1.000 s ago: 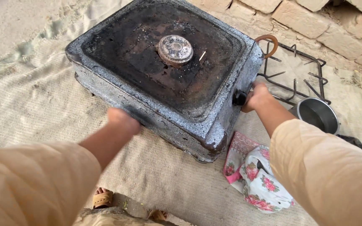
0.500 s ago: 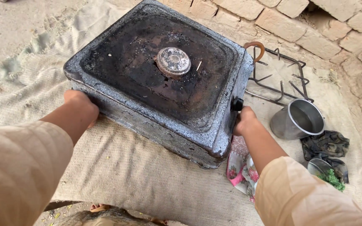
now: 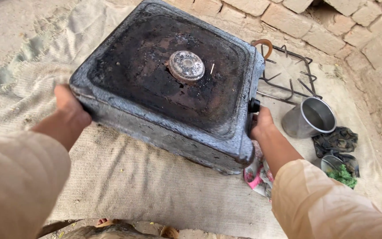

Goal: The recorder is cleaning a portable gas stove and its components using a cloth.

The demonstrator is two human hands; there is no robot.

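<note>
Gripping the sooty single-burner stove (image 3: 164, 84), left hand (image 3: 69, 108) clasps its nine-o'clock corner, right hand (image 3: 261, 124) its three-o'clock side below the black knob (image 3: 254, 105).

To your left of the blackened square single-burner gas stove (image 3: 164, 84), the woven beige mat (image 3: 124, 177) lies open. To your right, passage is crowded: a black wire pot grate (image 3: 288, 79), a shiny steel cup (image 3: 310, 117), a floral cloth (image 3: 257, 175) and the brick wall (image 3: 315, 26) close behind.

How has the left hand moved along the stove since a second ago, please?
Yes: the left hand went from mid-front of the stove to its left corner.
</note>
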